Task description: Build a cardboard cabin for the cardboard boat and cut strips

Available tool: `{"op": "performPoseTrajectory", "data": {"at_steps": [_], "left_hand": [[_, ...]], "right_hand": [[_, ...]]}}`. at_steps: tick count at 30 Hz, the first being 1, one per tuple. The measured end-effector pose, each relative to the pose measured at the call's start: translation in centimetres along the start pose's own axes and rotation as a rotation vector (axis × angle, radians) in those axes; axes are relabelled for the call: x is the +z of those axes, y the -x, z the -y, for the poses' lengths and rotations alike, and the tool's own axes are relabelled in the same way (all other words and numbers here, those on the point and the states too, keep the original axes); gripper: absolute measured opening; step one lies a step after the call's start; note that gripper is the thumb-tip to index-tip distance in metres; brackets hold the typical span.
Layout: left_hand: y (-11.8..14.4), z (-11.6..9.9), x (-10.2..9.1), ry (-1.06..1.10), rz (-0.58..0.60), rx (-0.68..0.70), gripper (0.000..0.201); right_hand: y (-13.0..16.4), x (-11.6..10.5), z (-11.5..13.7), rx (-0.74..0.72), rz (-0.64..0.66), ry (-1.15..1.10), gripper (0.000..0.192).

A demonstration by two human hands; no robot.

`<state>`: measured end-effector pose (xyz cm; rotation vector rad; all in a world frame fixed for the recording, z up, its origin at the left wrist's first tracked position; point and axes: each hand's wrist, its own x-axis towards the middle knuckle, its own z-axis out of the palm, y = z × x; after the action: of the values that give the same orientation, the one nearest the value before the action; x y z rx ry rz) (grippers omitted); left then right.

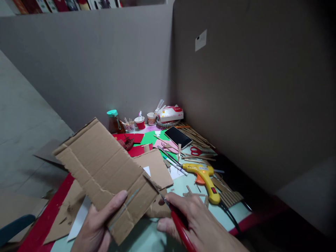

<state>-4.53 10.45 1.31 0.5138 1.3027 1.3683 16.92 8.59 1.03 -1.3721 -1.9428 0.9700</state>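
Item, far left: red paper sheet along the edge of the tabletop, with brown cardboard offcuts lying on it.

Item: left hand, closed on the near edge of a corrugated cardboard sheet, thumb on top, fingers beneath. The sheet is held up off the tabletop and tilted, its torn edges ragged and a slit already showing near the thumb.

Item: right hand, closed around a red-handled craft knife; the blade tip touches the sheet's right edge. Step in hand, by my reading: slicing a strip from the sheet along the slit. The next move would call for a steady pull of the blade with the thumb kept out of its line, since the sheet has no backing under it.

Item, behind: teal-capped bottle, two paper cups, tissue pack, red and green paper scraps, a dark phone.

Item, right: red scissors, cardboard strips, yellow glue gun lying beside the right hand, cord trailing off the edge.
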Motion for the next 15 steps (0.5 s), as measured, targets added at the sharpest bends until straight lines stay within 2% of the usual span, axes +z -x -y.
{"op": "performPoseTrajectory", "data": {"at_steps": [5, 7, 10, 15], "left_hand": [[1.7, -0.1, 0.8, -0.020, -0.018, 0.029, 0.107], [2.1, -0.1, 0.9, -0.009, -0.025, -0.016, 0.108], [2.0, 0.1, 0.6, -0.053, -0.076, -0.066, 0.113], [1.6, 0.8, 0.1, -0.098, -0.057, 0.004, 0.107]], "right_hand": [[0.1, -0.9, 0.7, -0.056, -0.025, -0.030, 0.030], [0.2, -0.8, 0.4, -0.088, -0.048, 0.021, 0.029], [0.4, -0.2, -0.4, -0.113, -0.078, 0.064, 0.021], [0.6, 0.0, -0.7, -0.073, -0.065, 0.013, 0.027]]}}
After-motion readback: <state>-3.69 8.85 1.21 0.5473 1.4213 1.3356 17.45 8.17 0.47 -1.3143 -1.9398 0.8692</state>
